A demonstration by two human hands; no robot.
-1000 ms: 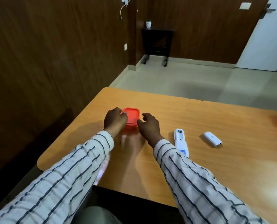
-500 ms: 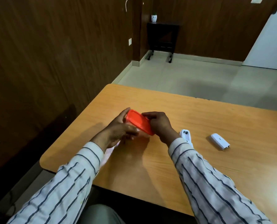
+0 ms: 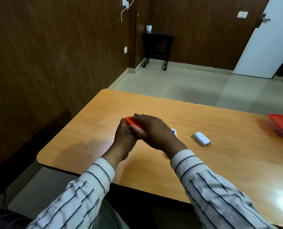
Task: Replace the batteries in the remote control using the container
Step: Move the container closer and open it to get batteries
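A small container with an orange lid (image 3: pixel 130 121) is held above the wooden table (image 3: pixel 220 123) between both hands. My left hand (image 3: pixel 123 138) grips it from below and the side. My right hand (image 3: pixel 155 131) lies flat over the lid and covers most of it. The white remote control (image 3: pixel 174 131) lies on the table just behind my right hand, mostly hidden. Its white battery cover (image 3: pixel 202 139) lies apart, further right. No batteries are visible.
A second orange container (image 3: pixel 281 125) sits at the table's right edge. A dark wood-panelled wall runs close along the left. A small black side table (image 3: pixel 156 45) stands in the far corner, and a white door (image 3: pixel 267 38) is at the back right.
The container was lifted off the table and tilted. My right hand moved from its side to lie on top of the lid, while my left hand shifted underneath.
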